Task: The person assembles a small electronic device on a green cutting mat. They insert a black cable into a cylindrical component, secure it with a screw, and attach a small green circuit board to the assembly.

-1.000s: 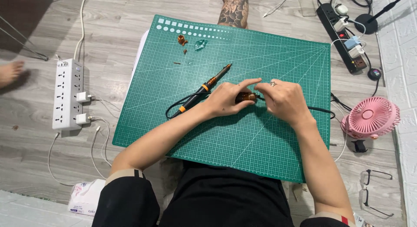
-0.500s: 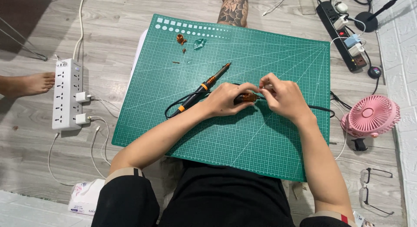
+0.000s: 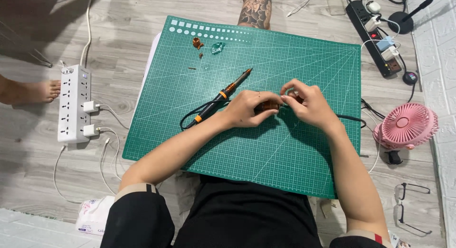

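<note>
From my remote seat I see both hands meeting over the middle of the green cutting mat [image 3: 294,153]: the left hand [image 3: 247,108] is clenched around a small brown part [image 3: 268,105], which peeks out between its fingertips and those of the right hand [image 3: 308,103], whose thumb and forefinger are pinched together just at the part's 3 o'clock end; what exactly they pinch is too small for me to tell. The part sits between the two hands, touching both, just above the mat's centre. At 10 o'clock from the grip lies a soldering iron [image 3: 223,93] with an orange collar, tip pointing toward 1 o'clock, its black cord looping back under the left wrist. Farther out at 11 o'clock, near the mat's top edge, rest a few small copper-coloured and greenish pieces [image 3: 197,42]. Off the mat at 9 o'clock stands a white power strip [image 3: 73,103] with two chargers plugged in, and a bare foot [image 3: 33,91] of another person beside it. At 3 o'clock sits a pink fan [image 3: 408,127]; at 1 o'clock a black power strip [image 3: 373,37]; at 4 o'clock a pair of glasses [image 3: 411,207] on the floor.
</note>
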